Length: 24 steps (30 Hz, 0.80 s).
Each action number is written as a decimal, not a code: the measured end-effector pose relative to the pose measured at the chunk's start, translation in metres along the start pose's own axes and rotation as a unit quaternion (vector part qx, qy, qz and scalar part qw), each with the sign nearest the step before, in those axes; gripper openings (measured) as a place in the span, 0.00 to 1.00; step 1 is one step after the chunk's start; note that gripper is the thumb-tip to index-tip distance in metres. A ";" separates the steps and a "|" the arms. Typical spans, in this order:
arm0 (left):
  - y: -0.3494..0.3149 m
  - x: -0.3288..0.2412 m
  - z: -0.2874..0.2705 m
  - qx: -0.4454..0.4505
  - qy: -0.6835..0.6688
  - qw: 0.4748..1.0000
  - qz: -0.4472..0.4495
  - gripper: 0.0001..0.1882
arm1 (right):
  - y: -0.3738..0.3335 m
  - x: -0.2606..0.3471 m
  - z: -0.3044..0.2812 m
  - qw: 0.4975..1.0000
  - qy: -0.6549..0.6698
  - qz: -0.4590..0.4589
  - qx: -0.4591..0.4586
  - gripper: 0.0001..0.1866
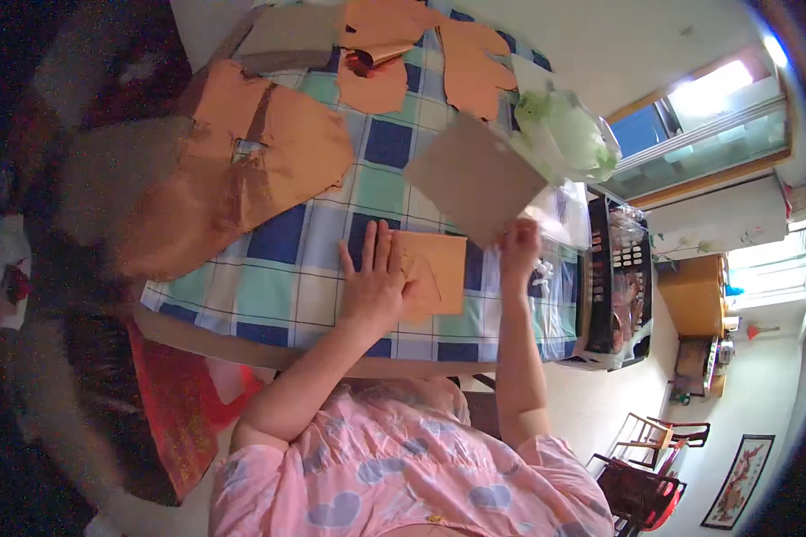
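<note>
My left hand [376, 279] lies flat, fingers spread, on a small orange paper sheet [441, 268] near the front edge of the checked tablecloth [287, 286]. My right hand [518, 252] is raised just right of that sheet and pinches the lower corner of a grey-brown cardboard sheet [475, 177], which tilts up off the table. The orange sheet shows creases or cut lines beside my left thumb.
Large orange paper pieces [260, 166] cover the left of the table, with more orange cut-outs [470, 63] and a grey card [287, 36] at the far end. A green plastic bag [569, 130] and a black basket [613, 286] sit at the right. Red cloth [179, 403] hangs lower left.
</note>
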<state>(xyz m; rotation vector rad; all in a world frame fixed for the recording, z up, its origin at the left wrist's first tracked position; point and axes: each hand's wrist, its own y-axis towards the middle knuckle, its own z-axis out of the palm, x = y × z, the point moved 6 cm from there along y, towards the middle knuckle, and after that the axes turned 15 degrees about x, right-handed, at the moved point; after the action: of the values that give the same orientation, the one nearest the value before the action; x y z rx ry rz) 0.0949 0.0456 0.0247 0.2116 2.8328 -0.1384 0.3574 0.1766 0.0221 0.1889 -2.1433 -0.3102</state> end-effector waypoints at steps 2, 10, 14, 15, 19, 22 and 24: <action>-0.004 0.004 -0.002 0.002 0.007 1.000 -0.010 0.43 | -0.013 0.029 0.032 0.996 0.038 0.053 0.066 0.03; -0.007 0.006 0.004 -0.022 -0.021 0.999 -0.032 0.43 | -0.056 0.034 0.031 0.954 0.015 0.097 0.282 0.02; 0.005 0.006 -0.003 -0.027 -0.017 0.998 -0.057 0.42 | -0.060 0.087 0.021 0.988 -0.108 0.011 0.112 0.09; 0.008 0.005 -0.001 -0.023 -0.017 0.998 -0.056 0.42 | -0.060 0.106 0.028 0.974 -0.166 -0.076 0.136 0.16; 0.016 0.003 -0.002 -0.044 -0.005 0.997 -0.068 0.41 | -0.060 0.118 0.076 0.943 -0.202 -0.146 0.222 0.21; 0.026 0.003 -0.002 -0.044 -0.011 0.997 -0.063 0.41 | -0.057 0.100 0.092 0.925 -0.266 -0.109 0.248 0.26; 0.028 0.004 0.002 -0.036 -0.014 0.997 -0.060 0.42 | -0.058 0.097 0.094 0.922 -0.274 -0.090 0.260 0.29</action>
<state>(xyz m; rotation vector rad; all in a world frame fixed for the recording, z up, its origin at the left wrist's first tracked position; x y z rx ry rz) 0.0958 0.0739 0.0198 0.0240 2.8164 -0.0650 0.2264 0.1110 0.0318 0.6740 -2.7387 0.1350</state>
